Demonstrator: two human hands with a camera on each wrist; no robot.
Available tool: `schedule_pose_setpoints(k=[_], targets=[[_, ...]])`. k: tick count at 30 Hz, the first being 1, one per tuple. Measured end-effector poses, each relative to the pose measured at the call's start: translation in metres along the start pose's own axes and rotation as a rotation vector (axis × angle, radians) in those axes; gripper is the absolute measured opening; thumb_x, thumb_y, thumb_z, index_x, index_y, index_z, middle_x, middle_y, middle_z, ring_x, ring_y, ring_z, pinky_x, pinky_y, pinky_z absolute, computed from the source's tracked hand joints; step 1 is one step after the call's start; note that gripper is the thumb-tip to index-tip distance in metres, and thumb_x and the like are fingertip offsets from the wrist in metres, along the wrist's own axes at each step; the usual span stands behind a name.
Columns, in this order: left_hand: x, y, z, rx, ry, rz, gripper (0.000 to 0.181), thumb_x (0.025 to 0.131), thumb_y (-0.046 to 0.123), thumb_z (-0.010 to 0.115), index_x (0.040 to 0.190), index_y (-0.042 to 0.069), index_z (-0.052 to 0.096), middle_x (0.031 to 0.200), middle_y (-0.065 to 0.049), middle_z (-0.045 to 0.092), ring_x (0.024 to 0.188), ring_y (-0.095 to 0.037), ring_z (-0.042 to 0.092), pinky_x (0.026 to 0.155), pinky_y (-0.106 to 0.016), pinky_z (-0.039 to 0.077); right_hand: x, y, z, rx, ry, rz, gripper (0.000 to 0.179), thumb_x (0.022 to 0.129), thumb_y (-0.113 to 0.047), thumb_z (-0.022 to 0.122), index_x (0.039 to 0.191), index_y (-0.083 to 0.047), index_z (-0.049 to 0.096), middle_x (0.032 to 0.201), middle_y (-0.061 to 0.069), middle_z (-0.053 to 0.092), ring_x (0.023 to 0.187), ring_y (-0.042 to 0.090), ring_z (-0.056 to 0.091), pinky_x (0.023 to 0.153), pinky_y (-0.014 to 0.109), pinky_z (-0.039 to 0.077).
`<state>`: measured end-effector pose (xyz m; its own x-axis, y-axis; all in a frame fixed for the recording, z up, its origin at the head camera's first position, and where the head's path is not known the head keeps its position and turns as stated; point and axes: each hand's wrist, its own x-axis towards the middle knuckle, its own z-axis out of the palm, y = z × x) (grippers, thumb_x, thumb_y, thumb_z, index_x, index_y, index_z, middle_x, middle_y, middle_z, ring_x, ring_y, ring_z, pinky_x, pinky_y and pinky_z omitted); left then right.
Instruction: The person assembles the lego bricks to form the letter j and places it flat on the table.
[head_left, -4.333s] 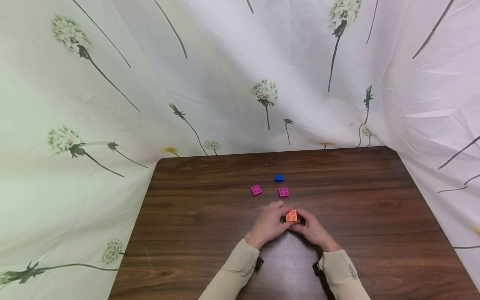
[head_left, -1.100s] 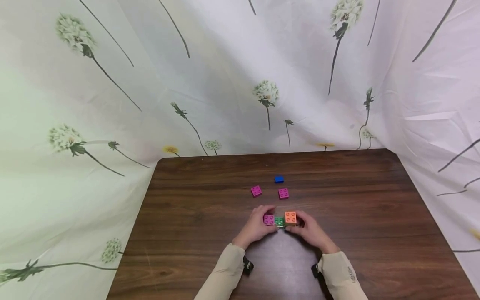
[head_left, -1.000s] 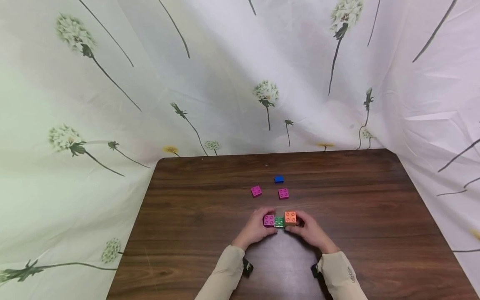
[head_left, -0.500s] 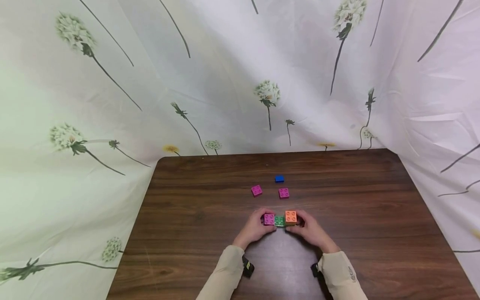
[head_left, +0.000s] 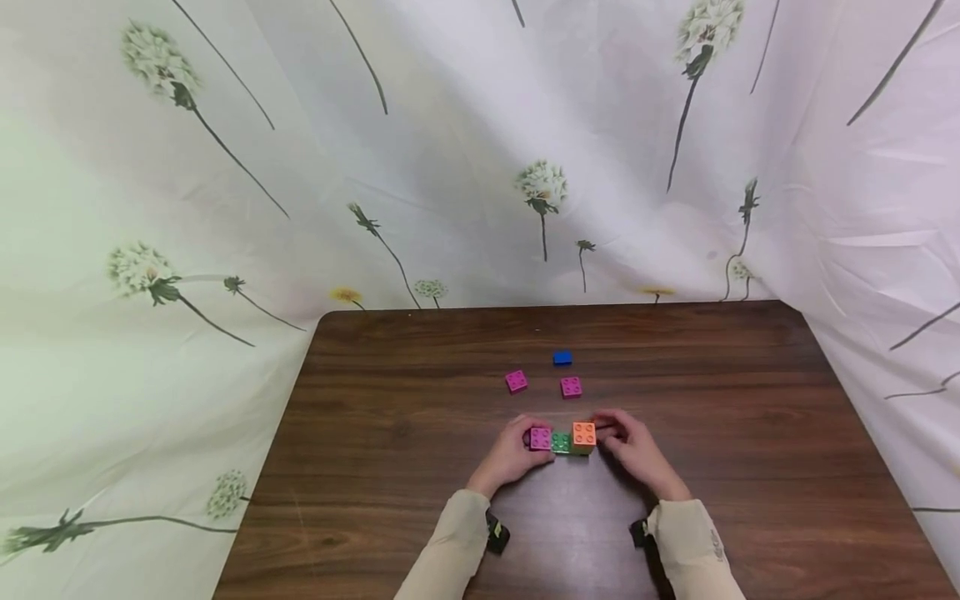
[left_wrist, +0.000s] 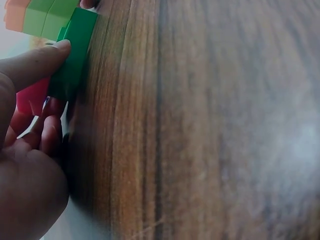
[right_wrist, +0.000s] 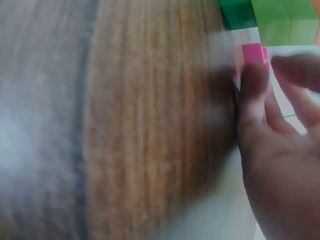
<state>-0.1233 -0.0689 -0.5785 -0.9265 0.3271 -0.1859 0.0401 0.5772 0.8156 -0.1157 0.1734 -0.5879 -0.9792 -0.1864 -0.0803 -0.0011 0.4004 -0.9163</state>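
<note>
My left hand [head_left: 510, 454] grips the left end of a toy building-brick assembly standing on the table. Its left end carries a magenta brick [head_left: 540, 439] on a dark green brick [left_wrist: 75, 60]. Bare green studs [head_left: 560, 442] show in the middle. An orange brick [head_left: 583, 433] tops the right end, over light green bricks [left_wrist: 50, 17]. In the left wrist view my thumb presses the dark green brick's side. My right hand [head_left: 633, 452] is just right of the assembly, apart from it, fingers loosely bent and holding nothing. Part of the left fingers is hidden behind the bricks.
Beyond the assembly lie two loose magenta bricks, one at left [head_left: 516, 382] and one at right [head_left: 571, 387]. A blue brick [head_left: 562, 357] lies farther back. The brown wooden table [head_left: 375, 500] meets a flower-printed cloth [head_left: 465, 167] at its far edge.
Earlier both hands were close together around the bricks; then the left hand shifted left to the magenta end. The right hand has just let go of the orange end and moved right.
</note>
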Motion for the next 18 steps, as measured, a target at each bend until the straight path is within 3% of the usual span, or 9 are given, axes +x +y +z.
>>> schedule_pose_setpoints(k=[5,12,18], targets=[[0.001,0.0,0.0,0.005,-0.001,-0.004,0.041,0.079,0.022,0.08,0.115,0.016,0.064,0.118,-0.001,0.061,0.113,-0.021,0.054,0.099,-0.044,0.043,0.014,-0.003,0.001,-0.083,0.091,-0.033,0.034,0.087,0.002,0.06,0.121,-0.002,0.06,0.11,0.014,0.067,0.092,0.019,0.06,0.078,0.026,0.049],[0.001,-0.001,0.002,0.017,0.003,-0.011,0.041,0.079,0.021,0.08,0.116,0.018,0.063,0.117,0.001,0.06,0.112,-0.019,0.054,0.099,-0.042,0.044,0.039,-0.008,0.001,-0.177,0.071,-0.1,0.037,0.089,-0.01,0.067,0.124,-0.002,0.057,0.115,0.014,0.062,0.103,0.028,0.057,0.09,0.046,0.047],[0.0,-0.002,0.003,0.024,0.002,-0.026,0.04,0.08,0.023,0.079,0.116,0.02,0.063,0.119,0.003,0.06,0.113,-0.017,0.053,0.1,-0.043,0.043,0.056,-0.015,0.001,-0.25,0.01,-0.094,0.048,0.087,-0.018,0.071,0.131,-0.007,0.054,0.122,0.014,0.059,0.11,0.03,0.051,0.095,0.052,0.042]])
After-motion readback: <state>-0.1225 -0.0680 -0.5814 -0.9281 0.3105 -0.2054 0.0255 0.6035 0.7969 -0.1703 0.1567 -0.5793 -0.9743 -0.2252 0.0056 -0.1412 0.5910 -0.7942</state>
